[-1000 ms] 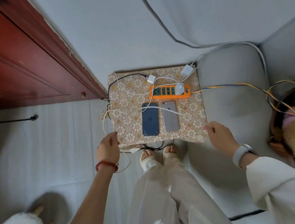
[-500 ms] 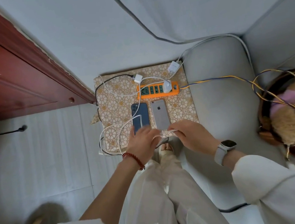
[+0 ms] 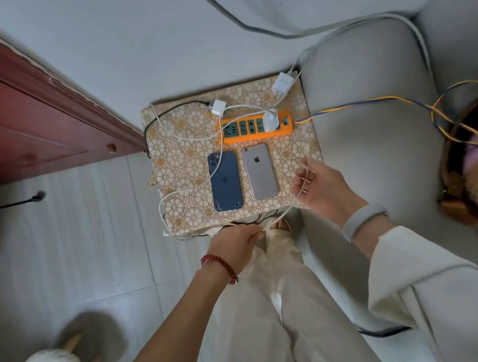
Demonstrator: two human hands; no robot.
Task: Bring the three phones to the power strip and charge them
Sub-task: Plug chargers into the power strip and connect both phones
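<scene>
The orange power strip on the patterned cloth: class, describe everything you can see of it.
The orange power strip is a long plastic bar with a row of dark green sockets. It lies flat near the far edge of the floral gold-and-white cloth, just beyond the dark blue phone and the silver phone. One white charger plug sits in a socket near its right end, where a blue-and-yellow cord leaves it.

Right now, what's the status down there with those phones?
Left hand and right hand both pinching one white cable. Blue phone, silver phone face down by orange power strip, neither plugged. Third phone not seen.
</scene>
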